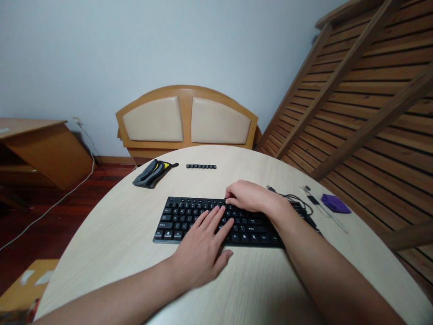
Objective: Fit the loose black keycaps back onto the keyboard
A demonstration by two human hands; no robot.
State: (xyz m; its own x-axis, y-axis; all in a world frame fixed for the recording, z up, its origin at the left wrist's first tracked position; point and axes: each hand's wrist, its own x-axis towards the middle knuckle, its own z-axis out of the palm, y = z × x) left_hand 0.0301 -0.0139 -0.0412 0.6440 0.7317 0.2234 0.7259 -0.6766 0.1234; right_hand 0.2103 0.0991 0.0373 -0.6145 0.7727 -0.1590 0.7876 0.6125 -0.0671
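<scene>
A black keyboard (199, 221) lies on the round table, its long side towards me. My left hand (203, 248) rests flat across its middle keys, fingers spread and thumb over the front edge. At the top row my right hand (241, 196) is closed in a pinch, with a small dark keycap (226, 199) at its fingertips; the fingers partly hide it. My right wrist and forearm cover part of the keyboard's right side. Beyond the keyboard, several loose black keycaps (201, 166) stand in a straight row.
On the pale table (111, 243) lie a black-grey pouch with yellow (152, 174) at left, and a cable (301, 201), a thin metal tool (331, 216) and a purple cloth (334, 203) at right. A headboard (187, 117) stands behind; wooden slats (365, 104) lean at right.
</scene>
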